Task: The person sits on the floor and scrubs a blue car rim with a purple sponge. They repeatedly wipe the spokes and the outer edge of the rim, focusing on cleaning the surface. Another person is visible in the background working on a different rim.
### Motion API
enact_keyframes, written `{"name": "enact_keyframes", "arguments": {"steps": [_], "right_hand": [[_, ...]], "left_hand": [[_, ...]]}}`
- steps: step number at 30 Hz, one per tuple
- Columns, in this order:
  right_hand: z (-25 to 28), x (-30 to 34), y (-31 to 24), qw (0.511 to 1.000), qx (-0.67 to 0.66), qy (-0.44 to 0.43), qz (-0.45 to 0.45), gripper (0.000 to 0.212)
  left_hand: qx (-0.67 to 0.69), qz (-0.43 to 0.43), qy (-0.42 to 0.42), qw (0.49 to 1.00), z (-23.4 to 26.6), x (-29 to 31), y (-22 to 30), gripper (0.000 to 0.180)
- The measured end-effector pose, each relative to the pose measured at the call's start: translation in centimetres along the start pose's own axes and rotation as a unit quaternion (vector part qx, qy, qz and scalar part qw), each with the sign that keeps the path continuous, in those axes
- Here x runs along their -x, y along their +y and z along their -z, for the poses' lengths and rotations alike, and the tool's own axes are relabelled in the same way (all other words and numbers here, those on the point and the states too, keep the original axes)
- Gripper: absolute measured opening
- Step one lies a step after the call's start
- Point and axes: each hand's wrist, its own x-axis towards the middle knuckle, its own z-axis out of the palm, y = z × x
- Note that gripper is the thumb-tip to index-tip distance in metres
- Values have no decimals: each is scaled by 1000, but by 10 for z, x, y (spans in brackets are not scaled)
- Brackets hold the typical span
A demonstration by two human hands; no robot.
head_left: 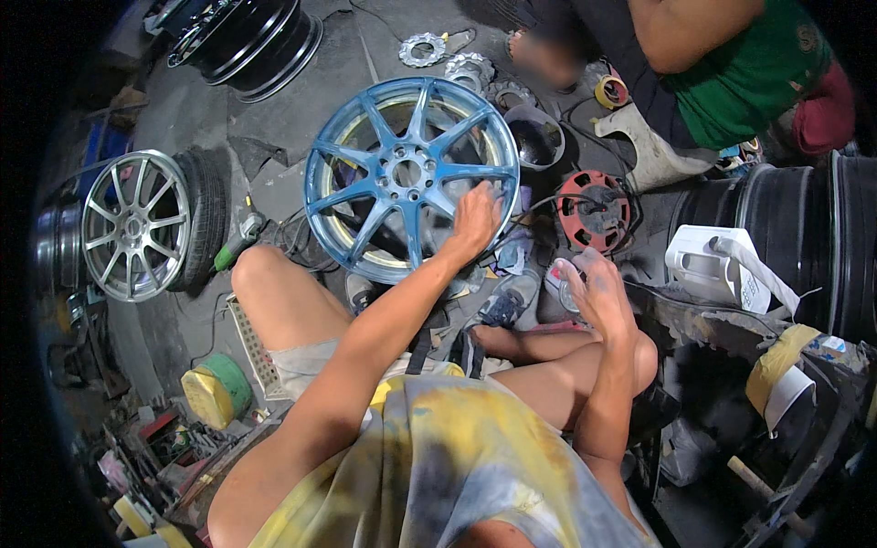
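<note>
A blue alloy wheel rim (402, 169) with thin spokes lies tilted on the floor in front of my knees. My left hand (477, 219) presses on its lower right edge, the fingers curled over the rim's lip, maybe with a small grey pad under them. My right hand (594, 292) hovers by my right knee, closed around a small round can or jar whose top shows at the fingers. Both forearms come up from the lower edge over my paint-stained shirt.
A silver wheel with a tyre (137, 224) leans at the left. A black rim (247, 41) lies at the top left, black rims (804, 242) at the right. A red cable reel (594, 210), a white canister (717, 265) and another seated person (731, 64) are close by.
</note>
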Motion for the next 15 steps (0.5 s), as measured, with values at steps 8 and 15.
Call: {"name": "enact_keyframes", "arguments": {"steps": [8,15], "right_hand": [[0,-1,-7,999,8,38,21,34],[-3,-6,-4,996,13,53,64,34]], "left_hand": [[-54,-34,3,998,-5,-12,-11,16],[-70,-37,16,997,-2,-22,-8,16]]}}
